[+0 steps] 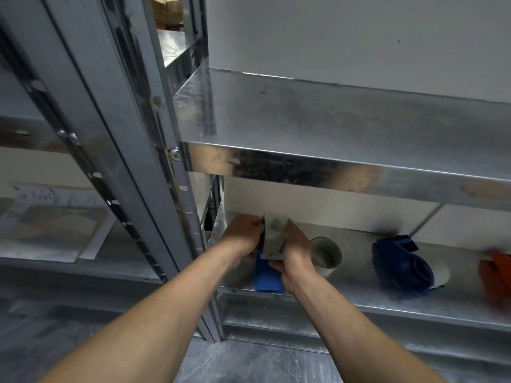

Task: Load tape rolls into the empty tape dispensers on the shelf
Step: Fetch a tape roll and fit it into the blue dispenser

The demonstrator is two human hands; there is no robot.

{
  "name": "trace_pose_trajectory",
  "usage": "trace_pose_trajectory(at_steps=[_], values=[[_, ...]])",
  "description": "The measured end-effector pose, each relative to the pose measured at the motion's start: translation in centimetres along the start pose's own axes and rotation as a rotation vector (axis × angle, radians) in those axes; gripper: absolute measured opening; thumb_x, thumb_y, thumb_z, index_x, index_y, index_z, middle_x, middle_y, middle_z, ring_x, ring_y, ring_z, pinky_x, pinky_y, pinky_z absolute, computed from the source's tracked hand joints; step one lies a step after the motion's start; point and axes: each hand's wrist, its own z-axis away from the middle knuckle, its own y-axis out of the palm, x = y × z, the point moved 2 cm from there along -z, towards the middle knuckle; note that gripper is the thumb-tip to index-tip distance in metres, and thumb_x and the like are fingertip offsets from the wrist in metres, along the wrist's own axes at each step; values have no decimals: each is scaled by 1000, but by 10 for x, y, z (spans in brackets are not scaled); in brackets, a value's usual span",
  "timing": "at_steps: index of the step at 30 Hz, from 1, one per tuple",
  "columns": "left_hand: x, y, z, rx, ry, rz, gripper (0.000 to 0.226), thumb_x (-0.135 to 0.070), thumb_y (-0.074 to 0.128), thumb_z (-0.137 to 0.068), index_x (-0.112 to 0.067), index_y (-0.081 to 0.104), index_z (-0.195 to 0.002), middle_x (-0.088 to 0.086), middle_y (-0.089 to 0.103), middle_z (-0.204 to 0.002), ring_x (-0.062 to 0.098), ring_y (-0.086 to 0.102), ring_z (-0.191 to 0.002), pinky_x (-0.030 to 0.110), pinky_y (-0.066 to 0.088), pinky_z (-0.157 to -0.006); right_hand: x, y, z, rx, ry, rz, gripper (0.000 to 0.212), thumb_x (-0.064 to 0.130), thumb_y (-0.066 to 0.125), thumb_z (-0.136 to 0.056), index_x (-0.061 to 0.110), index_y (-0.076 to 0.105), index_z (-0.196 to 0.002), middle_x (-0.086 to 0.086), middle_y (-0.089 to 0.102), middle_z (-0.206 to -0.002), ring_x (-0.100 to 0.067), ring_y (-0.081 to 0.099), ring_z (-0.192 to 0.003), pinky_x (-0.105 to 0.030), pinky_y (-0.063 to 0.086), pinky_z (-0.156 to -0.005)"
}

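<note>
Both my hands meet over the left end of the lower metal shelf (359, 302). My left hand (243, 239) and my right hand (294, 251) together grip a blue tape dispenser (268, 279) with a clear tape roll (272, 236) seated on it. The dispenser's blue handle hangs down below my hands. Just right of my right hand a second clear tape roll (326, 255) lies on the shelf. Further right lies another blue dispenser (401, 265), and an orange dispenser (496, 275) is cut off by the right edge.
A bare metal shelf (331, 167) overhangs just above my hands. Slotted steel uprights (166, 217) stand to the left of them. The neighbouring rack at left holds a printed sheet (55, 219). A white wall backs the shelves; the grey floor is below.
</note>
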Motion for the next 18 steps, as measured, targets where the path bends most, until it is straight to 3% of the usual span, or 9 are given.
trace_pose_trajectory(at_steps=[3, 5, 9, 12, 18], values=[[-1, 1, 2, 3, -88, 113, 34, -30, 40, -100, -9, 66, -104, 14, 74, -90, 24, 69, -69, 31, 48, -61, -2, -3, -3, 20, 28, 57, 58, 68, 34, -90, 27, 64, -117, -5, 71, -109, -29, 63, -101, -49, 53, -94], [-4, 2, 3, 6, -104, 109, 39, -42, 43, -99, -10, 65, -103, 12, 73, -90, 24, 69, -72, 30, 46, -60, -3, -7, -6, 42, 7, 58, 58, 69, 32, -91, 28, 66, -115, -4, 73, -107, -28, 65, -101, -52, 52, -97], [-7, 6, 5, -17, -28, 30, 29, -38, 53, -97, -14, 65, -88, 5, 68, -79, 18, 64, -69, 22, 47, -52, -3, -15, -9, 83, -91, 55, 48, 54, 29, -101, 33, 72, -94, -1, 77, -103, -23, 70, -102, -47, 51, -102], [-7, 9, 5, -10, -21, 8, 26, -35, 55, -97, -16, 63, -81, 2, 65, -73, 15, 62, -63, 17, 40, -43, 2, -17, -9, 76, -134, 83, 43, 43, 35, -103, 30, 71, -84, 2, 75, -91, -22, 70, -95, -43, 55, -94], [-9, 7, 6, 7, -37, -47, 28, -34, 55, -97, -9, 66, -91, 7, 67, -77, 19, 63, -65, 24, 45, -53, 6, -23, -10, 73, -255, 192, 23, 15, 57, -94, 25, 69, -78, 10, 69, -80, -14, 65, -82, -29, 52, -74]])
